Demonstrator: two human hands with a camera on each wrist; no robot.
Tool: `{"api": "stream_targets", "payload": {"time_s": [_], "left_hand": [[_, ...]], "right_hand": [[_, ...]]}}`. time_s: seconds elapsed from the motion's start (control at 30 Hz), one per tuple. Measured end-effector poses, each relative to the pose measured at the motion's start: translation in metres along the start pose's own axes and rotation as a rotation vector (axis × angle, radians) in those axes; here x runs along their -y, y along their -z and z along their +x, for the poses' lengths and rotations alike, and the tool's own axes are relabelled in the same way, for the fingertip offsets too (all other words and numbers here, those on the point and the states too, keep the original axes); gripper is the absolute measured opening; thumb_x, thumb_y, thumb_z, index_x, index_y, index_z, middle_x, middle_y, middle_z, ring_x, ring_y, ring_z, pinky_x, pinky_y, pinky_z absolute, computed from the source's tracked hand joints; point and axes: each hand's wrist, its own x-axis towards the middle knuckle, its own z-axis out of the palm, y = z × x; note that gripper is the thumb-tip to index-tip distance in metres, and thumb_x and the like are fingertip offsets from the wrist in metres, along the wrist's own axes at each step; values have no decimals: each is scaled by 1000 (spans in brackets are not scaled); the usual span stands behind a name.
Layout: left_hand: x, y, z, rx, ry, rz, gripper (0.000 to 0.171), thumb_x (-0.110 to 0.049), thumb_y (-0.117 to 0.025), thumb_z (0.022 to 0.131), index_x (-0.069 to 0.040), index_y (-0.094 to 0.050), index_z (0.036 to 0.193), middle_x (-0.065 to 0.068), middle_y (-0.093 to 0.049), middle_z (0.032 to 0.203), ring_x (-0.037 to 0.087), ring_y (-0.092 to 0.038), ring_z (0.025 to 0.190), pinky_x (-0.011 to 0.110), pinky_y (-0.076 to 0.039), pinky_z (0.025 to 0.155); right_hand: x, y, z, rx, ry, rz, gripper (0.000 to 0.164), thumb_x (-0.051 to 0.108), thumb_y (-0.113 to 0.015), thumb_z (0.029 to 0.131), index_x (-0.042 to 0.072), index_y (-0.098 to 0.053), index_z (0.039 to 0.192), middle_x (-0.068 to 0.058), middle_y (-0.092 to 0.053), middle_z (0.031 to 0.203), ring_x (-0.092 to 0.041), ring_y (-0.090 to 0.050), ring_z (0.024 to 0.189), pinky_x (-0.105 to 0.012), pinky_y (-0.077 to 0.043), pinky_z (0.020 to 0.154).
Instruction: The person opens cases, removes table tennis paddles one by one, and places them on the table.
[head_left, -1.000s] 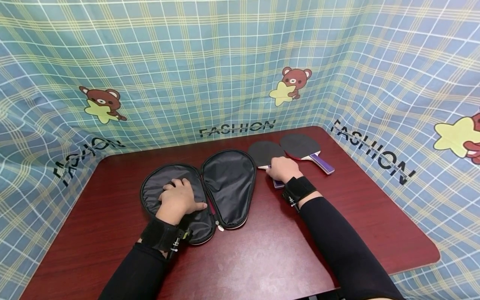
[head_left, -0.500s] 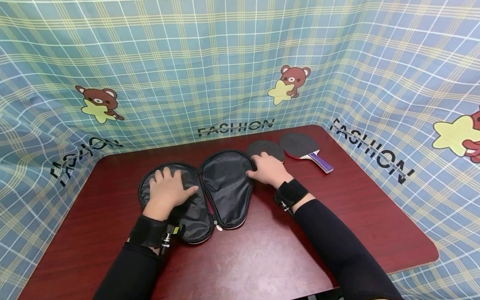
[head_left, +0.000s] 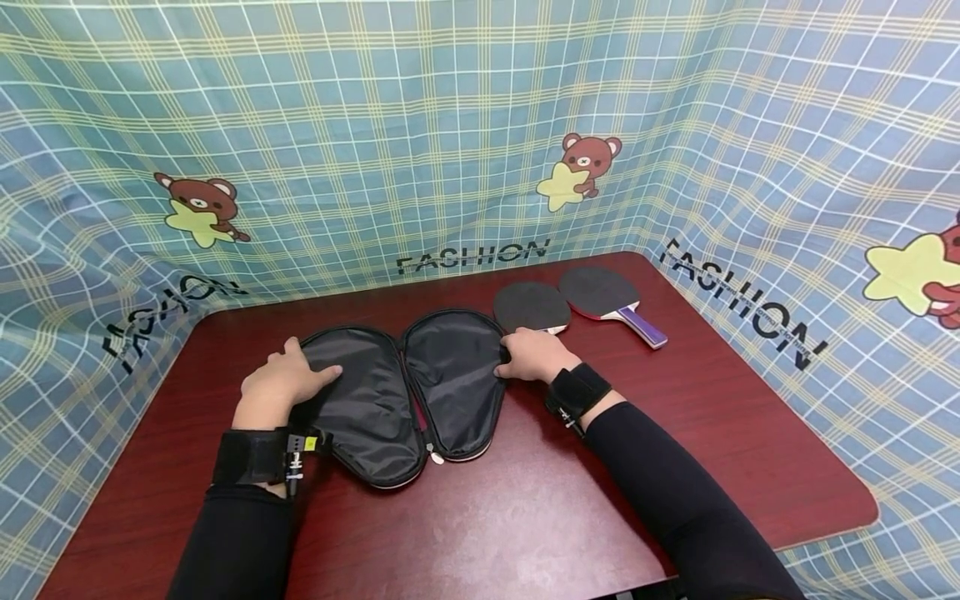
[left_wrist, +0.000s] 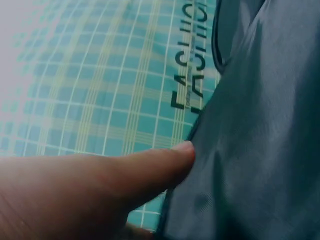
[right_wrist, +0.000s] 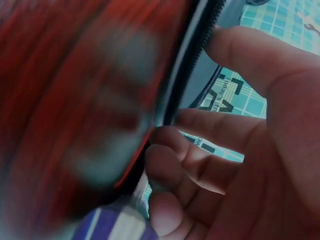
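A black zip-up table tennis paddle case lies unfolded, its two halves side by side and joined by a zip. My left hand grips the outer edge of the left half, thumb over the lining; its other fingers are mostly hidden behind the rim. At the right half's outer edge, my right hand pinches the zipped rim between thumb and fingers. Just beyond that hand is a black-faced paddle, its handle largely covered by the hand in the head view.
A second paddle with a purple handle lies further right. The dark red table has a rounded far right corner. Checked cloth hangs behind and along both sides.
My right hand has left the nearer paddle's handle and moved left onto the case's right rim. My left hand has slid from the left lining out to its left edge.
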Motion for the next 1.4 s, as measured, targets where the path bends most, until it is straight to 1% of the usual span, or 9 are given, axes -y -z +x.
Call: {"api": "stream_targets", "payload": {"time_s": [0.17,0.3,0.47,0.63,0.8,0.93,1.1,1.27,1.4], "left_hand": [[3,1,1,28,9,7,109,-64,-52,82,11,0,142,43,-26,132,55,-45,107,59,-42,77],[2,1,0,17,-5,-3,109,-60,-56,82,12,0,142,44,-25,131,56,-44,106,59,-42,78],[3,3,0,-9,-52,-51,109,-60,-57,82,12,0,142,44,-22,132,58,-42,107,60,-41,81],[3,7,-1,-49,-116,-108,110,-67,-48,82,9,3,145,43,-18,136,58,-39,111,62,-39,85],[-2,15,-5,-145,-170,-191,109,-72,-42,82,2,4,147,40,-19,140,55,-36,118,63,-35,91],[-9,22,-12,-236,-216,-296,95,-61,-43,88,-4,3,149,36,-30,139,49,-43,116,60,-38,87],[-17,28,-23,-257,-254,-432,78,-44,-42,92,-7,-1,148,29,-39,137,40,-55,100,48,-44,75],[-27,27,-29,-264,-287,-513,81,-50,-44,91,-11,-3,148,21,-39,142,38,-54,109,49,-43,83],[-37,20,-27,-271,-359,-519,83,-59,-43,89,-13,-9,149,18,-37,145,37,-48,121,52,-41,92]], "right_hand": [[0,-1,0,3,8,-8,48,48,-64,81,17,-63,118,-4,-61,106,-19,-56,97,-38,-47,80],[0,-1,0,6,12,-8,48,48,-64,82,17,-63,119,-4,-61,108,-19,-56,98,-38,-47,81],[-1,-3,1,17,15,-20,53,49,-63,83,16,-59,126,-5,-60,118,-20,-55,108,-39,-47,88],[-2,-4,1,26,8,-14,57,50,-63,83,17,-57,129,-5,-59,123,-21,-54,112,-40,-47,91],[-3,-4,2,29,11,-14,58,50,-62,83,17,-56,130,-6,-58,124,-20,-54,113,-40,-47,90],[-3,-3,0,25,15,-9,59,50,-62,84,16,-55,131,-7,-57,127,-22,-53,116,-41,-46,92],[-2,-4,1,23,19,-10,60,50,-62,84,16,-54,132,-7,-56,128,-22,-53,117,-41,-46,93],[-4,-5,2,22,20,-16,61,51,-62,83,16,-54,132,-7,-56,128,-22,-53,117,-41,-46,93],[-4,-5,1,18,21,-9,61,51,-62,83,16,-54,132,-7,-56,128,-23,-53,117,-42,-46,93]]}}
